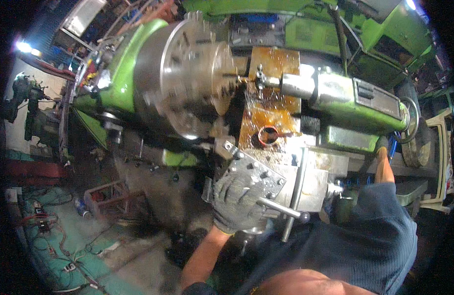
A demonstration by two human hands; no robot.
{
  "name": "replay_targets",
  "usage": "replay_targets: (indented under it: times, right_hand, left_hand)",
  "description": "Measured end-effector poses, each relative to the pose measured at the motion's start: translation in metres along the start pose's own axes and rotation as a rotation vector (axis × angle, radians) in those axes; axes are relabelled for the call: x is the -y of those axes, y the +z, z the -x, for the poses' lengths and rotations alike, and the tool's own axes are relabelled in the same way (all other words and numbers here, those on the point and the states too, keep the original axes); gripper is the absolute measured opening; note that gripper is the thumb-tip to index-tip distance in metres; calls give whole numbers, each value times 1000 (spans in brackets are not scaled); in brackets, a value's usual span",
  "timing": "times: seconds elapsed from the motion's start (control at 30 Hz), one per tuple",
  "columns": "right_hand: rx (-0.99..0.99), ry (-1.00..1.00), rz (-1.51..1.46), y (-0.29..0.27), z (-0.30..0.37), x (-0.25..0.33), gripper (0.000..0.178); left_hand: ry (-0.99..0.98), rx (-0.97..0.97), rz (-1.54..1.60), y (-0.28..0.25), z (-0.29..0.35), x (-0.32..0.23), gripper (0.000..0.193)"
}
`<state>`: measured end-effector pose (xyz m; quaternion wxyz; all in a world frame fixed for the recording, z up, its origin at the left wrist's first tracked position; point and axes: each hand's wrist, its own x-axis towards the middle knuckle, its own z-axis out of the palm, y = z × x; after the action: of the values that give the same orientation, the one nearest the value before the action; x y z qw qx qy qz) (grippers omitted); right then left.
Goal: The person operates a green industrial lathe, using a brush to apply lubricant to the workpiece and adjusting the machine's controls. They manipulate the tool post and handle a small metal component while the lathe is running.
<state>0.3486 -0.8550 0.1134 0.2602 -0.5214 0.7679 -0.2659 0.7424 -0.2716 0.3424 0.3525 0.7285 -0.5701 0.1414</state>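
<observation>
Gloved left hand (235,202) grips the lathe's tool post (256,177), right hand (384,164) reaches the tailstock handwheel (411,124), grip unclear.

Right hand (384,164) half hidden behind the tailstock (354,105)

Place: a machine workshop, metal-turning kind.
Main machine: a large green lathe (138,73) with a steel chuck (187,73) blurred by spin and a green tailstock (354,105) with a handwheel (409,120).
Work area: oily, amber-stained carriage (271,113) strewn with metal chips; steel levers (298,187) and bolted plates.
Floor: stained concrete (114,255) with loose cables (45,221) and a red crate (106,199).
Background: a drill press (23,98) by the wall, bright lamps (25,47) overhead.
</observation>
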Motion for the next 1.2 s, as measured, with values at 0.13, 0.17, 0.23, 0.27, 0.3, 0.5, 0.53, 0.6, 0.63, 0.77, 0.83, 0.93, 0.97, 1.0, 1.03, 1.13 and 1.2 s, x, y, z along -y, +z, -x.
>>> replay_targets:
  times: [0.13, 0.17, 0.23, 0.27, 0.3, 0.5, 0.53, 0.6, 0.63, 0.77, 0.83, 0.93, 0.97, 1.0, 1.03, 1.13, 1.2]
  right_hand:
    - [40, -82, 151, 10, 6, 20, 55]
    - [18, -138, 221, 1, 1, -2, 55]
    - [-31, -416, 367, -35, -7, -42, 55]
    - [-74, -616, 417, -67, -15, -72, 54]
    - [-86, -826, 453, -79, -13, -87, 54]
    - [21, -586, 509, -98, 145, -121, 41]
    - [69, -527, 524, -107, 174, -122, 40]
    - [82, -563, 596, -128, 209, -156, 41]
    - [169, -532, 633, -139, 225, -170, 40]
    - [275, -721, 809, -165, 239, -277, 46]
    - [638, -419, 855, -165, 246, -297, 52]
    - [901, -183, 755, -162, 304, -285, 48]
    - [912, -270, 820, -166, 292, -315, 44]
    - [915, -368, 893, -166, 268, -362, 41]
    - [925, -509, 909, -167, 256, -391, 39]
    - [969, -832, 949, -152, 250, -425, 35]
    - [978, -851, 1051, -154, 253, -427, 31]
  left_hand:
    - [-42, -4, -36, 4, 10, 1, 43]
    - [-8, -15, -9, 9, 4, 1, 45]
    - [-13, -50, 56, 14, 3, 7, 47]
    - [-9, -72, 107, 17, 4, 8, 47]
    - [-9, -109, 92, 15, 6, 7, 50]
    - [-14, -70, 21, 8, 11, 2, 53]
    - [-14, -69, 20, 8, 11, 1, 52]
    - [2, -52, 21, 8, 9, 0, 49]
    - [-4, -60, 18, 9, 8, -1, 50]
    - [14, -97, 26, 15, 10, -1, 53]
    - [-33, -97, 28, 3, 7, -10, 51]
    - [-17, -105, 1, -1, -5, -15, 46]
    - [-39, -54, 7, 5, -10, -11, 39]
    - [-67, -15, 16, 8, -13, -5, 33]
    - [-126, 78, -25, 6, -21, -10, 27]
    - [-155, 243, -280, -2, -37, -15, 17]
    - [-151, 325, -408, -2, -46, -28, 15]
